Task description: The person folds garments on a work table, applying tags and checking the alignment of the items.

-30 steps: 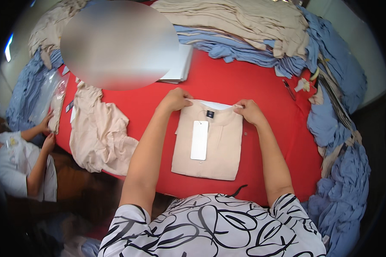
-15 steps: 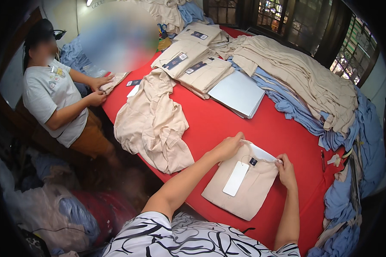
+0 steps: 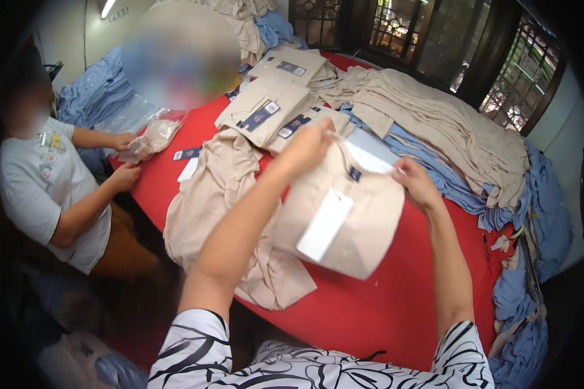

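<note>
Between my hands a folded beige shirt (image 3: 370,223) is held up above the table, tilted, its collar end away from me. My left hand (image 3: 313,144) is closed on one upper corner, by the neckline. At the other upper corner my right hand (image 3: 416,183) pinches the fabric. A white hang tag (image 3: 325,225) dangles across the shirt's front from a thin loop, beside a small dark neck label (image 3: 355,174). Under the shirt's left side lies a loose, unfolded beige garment (image 3: 220,188).
Stacked folded beige shirts (image 3: 264,107) with dark tags stand beyond my hands on the red table (image 3: 428,285). Beige garments (image 3: 435,110) over blue ones (image 3: 435,162) line the window side. At left, a co-worker (image 3: 58,181) handles a beige piece in clear plastic (image 3: 159,133).
The folded shirt has risen off the table and moved away from me and left, both hands still gripping its upper corners. The co-worker's beige piece has shifted and now shows clear plastic.
</note>
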The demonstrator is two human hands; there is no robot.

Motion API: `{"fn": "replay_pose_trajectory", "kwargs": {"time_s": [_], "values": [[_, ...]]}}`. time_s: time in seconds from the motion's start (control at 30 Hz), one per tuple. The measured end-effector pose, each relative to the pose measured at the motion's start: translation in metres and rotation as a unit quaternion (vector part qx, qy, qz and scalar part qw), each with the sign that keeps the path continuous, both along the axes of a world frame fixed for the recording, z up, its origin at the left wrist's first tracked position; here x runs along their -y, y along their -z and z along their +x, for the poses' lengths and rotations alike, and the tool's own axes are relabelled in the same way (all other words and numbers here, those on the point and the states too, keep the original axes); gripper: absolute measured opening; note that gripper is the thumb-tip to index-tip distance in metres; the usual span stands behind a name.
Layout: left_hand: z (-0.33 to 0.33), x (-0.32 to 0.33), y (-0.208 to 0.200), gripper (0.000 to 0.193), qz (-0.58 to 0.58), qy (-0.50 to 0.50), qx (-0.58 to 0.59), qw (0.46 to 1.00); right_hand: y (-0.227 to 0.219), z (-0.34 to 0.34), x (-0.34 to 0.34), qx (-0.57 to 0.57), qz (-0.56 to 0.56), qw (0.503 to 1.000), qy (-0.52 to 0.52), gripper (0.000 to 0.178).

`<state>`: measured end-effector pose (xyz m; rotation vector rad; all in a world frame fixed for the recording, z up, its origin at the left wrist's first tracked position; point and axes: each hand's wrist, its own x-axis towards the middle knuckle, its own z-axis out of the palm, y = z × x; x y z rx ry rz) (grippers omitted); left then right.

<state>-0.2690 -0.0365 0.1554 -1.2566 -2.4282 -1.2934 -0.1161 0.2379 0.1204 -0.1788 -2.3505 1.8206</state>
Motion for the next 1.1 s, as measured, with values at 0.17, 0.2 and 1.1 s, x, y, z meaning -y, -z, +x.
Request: {"fn": "replay_pose_trajectory", "kwargs": {"time_s": [0.17, 0.2, 1.1], "values": [[-0.158, -0.030, -0.063, 0.026, -0.059, -0.030, -0.070, 0.995, -0.044, -0.145, 0.007, -0.009, -0.154, 0.988, 0.024, 0.016], [-0.183, -0.031, -0.067, 0.026, -0.068, -0.057, -0.077, 0.993, -0.044, -0.175, 0.011, -0.016, -0.146, 0.989, 0.029, 0.015], [-0.223, -0.048, 0.031, 0.043, -0.035, -0.183, -0.216, 0.958, -0.043, -0.028, -0.295, 0.207, 0.663, 0.516, 0.502, 0.023]]}}
